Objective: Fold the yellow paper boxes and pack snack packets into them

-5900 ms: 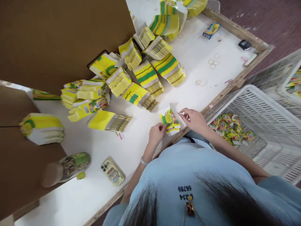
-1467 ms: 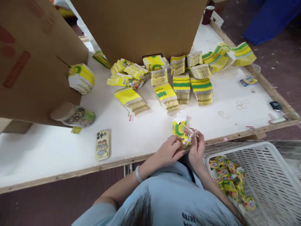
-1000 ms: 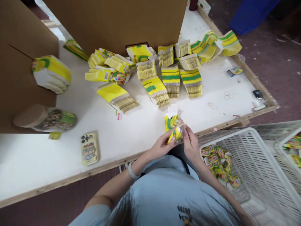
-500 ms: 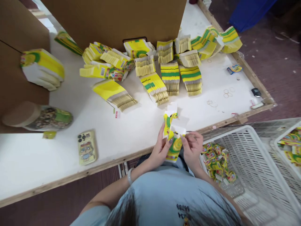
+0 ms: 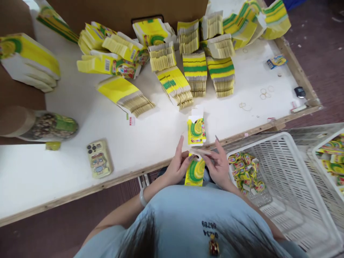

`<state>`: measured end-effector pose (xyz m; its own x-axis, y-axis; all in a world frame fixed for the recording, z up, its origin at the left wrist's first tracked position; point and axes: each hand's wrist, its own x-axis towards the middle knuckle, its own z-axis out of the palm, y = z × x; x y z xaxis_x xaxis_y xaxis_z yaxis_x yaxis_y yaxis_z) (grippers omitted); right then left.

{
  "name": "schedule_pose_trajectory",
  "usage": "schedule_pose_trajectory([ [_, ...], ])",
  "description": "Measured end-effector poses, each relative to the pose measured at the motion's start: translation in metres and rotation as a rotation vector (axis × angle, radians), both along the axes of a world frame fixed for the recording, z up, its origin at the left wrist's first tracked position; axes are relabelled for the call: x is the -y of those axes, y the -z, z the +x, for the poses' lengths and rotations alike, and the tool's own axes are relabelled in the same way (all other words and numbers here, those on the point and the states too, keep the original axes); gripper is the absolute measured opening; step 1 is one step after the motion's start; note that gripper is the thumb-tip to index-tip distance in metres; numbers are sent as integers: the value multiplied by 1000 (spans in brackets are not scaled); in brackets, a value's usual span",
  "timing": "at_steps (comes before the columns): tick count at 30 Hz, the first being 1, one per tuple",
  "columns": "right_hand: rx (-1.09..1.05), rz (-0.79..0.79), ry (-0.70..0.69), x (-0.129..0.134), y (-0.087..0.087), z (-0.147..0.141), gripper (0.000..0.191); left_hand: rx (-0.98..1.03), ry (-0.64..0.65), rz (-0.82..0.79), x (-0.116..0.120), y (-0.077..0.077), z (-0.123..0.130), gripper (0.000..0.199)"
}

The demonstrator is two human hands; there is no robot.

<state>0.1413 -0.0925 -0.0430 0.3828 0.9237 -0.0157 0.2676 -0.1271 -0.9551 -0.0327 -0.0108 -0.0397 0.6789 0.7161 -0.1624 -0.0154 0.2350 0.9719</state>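
Between my hands, at the table's near edge, is a small yellow and green cardboard carton point(image 5: 195, 173). My left hand point(image 5: 177, 165) pinches its upper left side with the thumb in front, the index finger stretched out. On the other side, my right hand point(image 5: 217, 165) pinches the carton's top flap with thumb and fingers, one finger raised. Just beyond my fingertips, a second carton point(image 5: 196, 130) of the same print lies on the white table point(image 5: 150, 143), its white end flap standing out at the far end.
Stacks of flat cartons point(image 5: 195, 71) lie across the back, before a brown cardboard box point(image 5: 113, 14). A phone point(image 5: 99, 159) and a clear jar point(image 5: 51, 126) are at left. A white plastic crate point(image 5: 292, 172) with small cartons point(image 5: 245, 172) stands at lower right.
My hands have folded the top of the held carton down and moved it slightly toward me. The second carton, partly covered before, now shows apart from it. The view has shifted a little.
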Motion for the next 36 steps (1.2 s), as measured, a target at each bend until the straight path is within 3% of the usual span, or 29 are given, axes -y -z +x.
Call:
schedule_pose_trajectory([
  [3,36,110,-211,2,-4,9,37,-48,34,89,-4,-2,-2,66],
  [5,-69,79,-277,2,-8,11,42,-91,45,107,-6,-3,-4,61],
  [9,-400,-175,-267,0,-18,2,40,-171,65,122,-8,-6,-5,57],
  [11,-470,-226,-259,-2,-23,-1,39,-181,78,129,-8,-7,-5,58],
  [28,-433,-305,-265,-3,-35,11,46,-154,86,228,-6,-7,5,55],
  [33,-619,-284,-385,-1,-32,19,55,-237,105,237,-4,-9,0,58],
  [36,-609,-281,-299,2,-25,22,43,-273,152,312,-9,-8,5,58],
])
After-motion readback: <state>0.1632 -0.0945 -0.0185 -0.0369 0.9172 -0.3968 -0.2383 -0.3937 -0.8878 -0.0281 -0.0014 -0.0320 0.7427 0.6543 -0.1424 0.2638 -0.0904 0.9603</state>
